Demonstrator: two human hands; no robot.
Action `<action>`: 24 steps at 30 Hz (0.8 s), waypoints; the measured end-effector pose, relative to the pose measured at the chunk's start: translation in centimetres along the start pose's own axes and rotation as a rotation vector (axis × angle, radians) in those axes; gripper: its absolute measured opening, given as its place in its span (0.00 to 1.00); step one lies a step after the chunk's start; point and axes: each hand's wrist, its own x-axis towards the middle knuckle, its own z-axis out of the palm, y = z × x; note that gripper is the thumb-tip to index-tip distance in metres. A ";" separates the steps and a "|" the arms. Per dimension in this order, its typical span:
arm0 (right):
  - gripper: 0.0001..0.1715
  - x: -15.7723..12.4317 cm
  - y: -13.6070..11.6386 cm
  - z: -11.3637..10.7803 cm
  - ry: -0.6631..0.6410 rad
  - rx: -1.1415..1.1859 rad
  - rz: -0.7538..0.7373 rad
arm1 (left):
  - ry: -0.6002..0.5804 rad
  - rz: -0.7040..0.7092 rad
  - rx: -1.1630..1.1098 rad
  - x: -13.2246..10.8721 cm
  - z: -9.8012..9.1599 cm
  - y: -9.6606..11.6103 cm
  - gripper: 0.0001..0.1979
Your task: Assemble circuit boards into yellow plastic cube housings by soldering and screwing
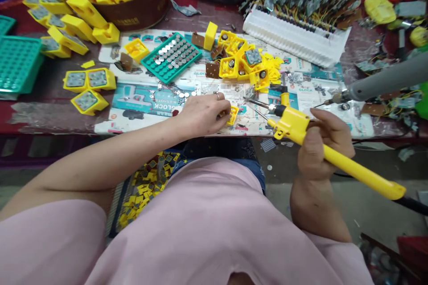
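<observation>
In my right hand (323, 144) is a yellow soldering gun (292, 127), its metal tip pointing left over the printed cardboard. A black cable leaves its rear end. My left hand (209, 113) rests at the front of the cardboard, fingers curled onto a small yellow plastic case (233, 116) that they partly hide. Beyond the hands lies a pile of yellow cases (239, 55), some with round metal parts inside. A green tray (172, 57) of button cells stands up and left of it. A few loose button cells (182, 95) lie near my left hand.
A round brown tin (140, 13) heaped with yellow cases stands at back left, beside teal trays (20, 64). White foam (294, 38) holds wired circuit boards at back right. A grey rod-like tool (388, 80) juts in from the right. Below the table sits a bin of yellow parts (143, 191).
</observation>
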 end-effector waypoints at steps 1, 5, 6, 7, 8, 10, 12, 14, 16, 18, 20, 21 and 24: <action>0.22 0.0 0.0 -0.3 -0.055 -0.017 -0.032 | -0.004 0.017 0.006 0.2 0.0 -0.1 0.17; 0.23 0.2 0.1 -1.5 -0.184 -0.045 -0.122 | -0.043 0.082 0.063 0.9 -0.4 -0.5 0.15; 0.22 0.3 0.1 -1.7 -0.208 -0.042 -0.144 | -0.055 0.088 0.079 1.0 -0.6 -0.5 0.14; 0.21 0.4 0.0 -1.9 -0.236 -0.038 -0.168 | -0.062 0.094 0.088 0.9 -0.7 -0.5 0.14; 0.22 0.5 -0.1 -2.0 -0.269 -0.033 -0.194 | -0.060 0.099 0.091 0.9 -0.8 -0.4 0.14; 0.23 0.8 -0.3 -1.9 -0.340 -0.027 -0.258 | -0.022 0.099 0.081 0.6 -0.5 -0.3 0.14; 0.22 1.2 -0.7 -1.7 -0.393 -0.035 -0.321 | 0.045 0.078 0.066 0.2 0.1 -0.1 0.14; 0.18 1.6 -1.2 -1.3 -0.417 -0.052 -0.374 | 0.111 0.052 0.054 -0.2 1.0 -0.1 0.15; 0.14 2.1 -1.7 -0.8 -0.434 -0.069 -0.417 | 0.176 0.037 0.045 -0.5 1.8 -0.1 0.15; 0.12 2.4 -2.2 -0.4 -0.454 -0.089 -0.445 | 0.232 0.035 0.035 -0.8 2.4 -0.1 0.14; 0.12 2.6 -2.7 0.1 -0.475 -0.107 -0.459 | 0.272 0.041 0.021 -0.9 2.8 -0.1 0.13; 0.12 2.7 -2.9 0.3 -0.485 -0.116 -0.463 | 0.287 0.042 0.015 -0.9 2.9 -0.1 0.12; 0.13 3.2 -3.5 0.7 -0.513 -0.136 -0.502 | 0.314 0.049 0.014 -0.8 3.0 -0.1 0.11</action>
